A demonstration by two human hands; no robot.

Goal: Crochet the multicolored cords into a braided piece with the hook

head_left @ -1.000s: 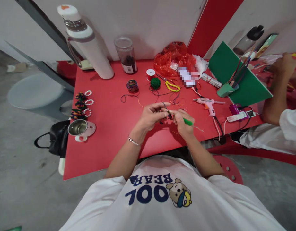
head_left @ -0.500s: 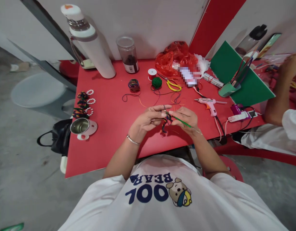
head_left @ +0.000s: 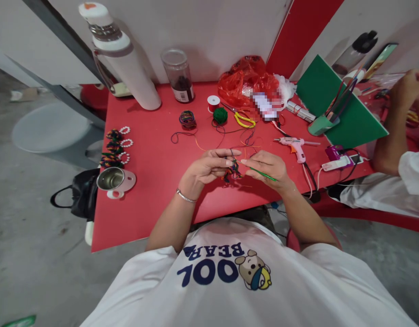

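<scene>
In the head view, take the green yarn ball [head_left: 220,116] on the red table [head_left: 155,186] as your landmark. On your side of it, a little to its right, is the small multicoloured yarn piece [head_left: 234,170], between your two hands. Your left hand [head_left: 207,167] pinches the piece between thumb and fingers, with a dark strand running up by the fingertips. Your right hand [head_left: 269,167] closes round a green-handled hook [head_left: 263,174], its tip pointing at the piece; whether it passes through a loop is too small to tell. Left of the green ball sits a multicoloured yarn ball [head_left: 187,120]; just behind it stands a spool of red ribbon [head_left: 213,104], and beside it on the right lies a yellow-handled tool [head_left: 244,120]. Behind it, slightly right, is a crumpled red plastic bag [head_left: 240,84]. Farther right and nearer you lies a pink glue gun [head_left: 297,148]. Well left and nearer you stands a mug [head_left: 116,179], with white beaded rings [head_left: 127,143] just beyond it. Well to the ball's right, a co-worker's arm [head_left: 395,122] shows.
</scene>
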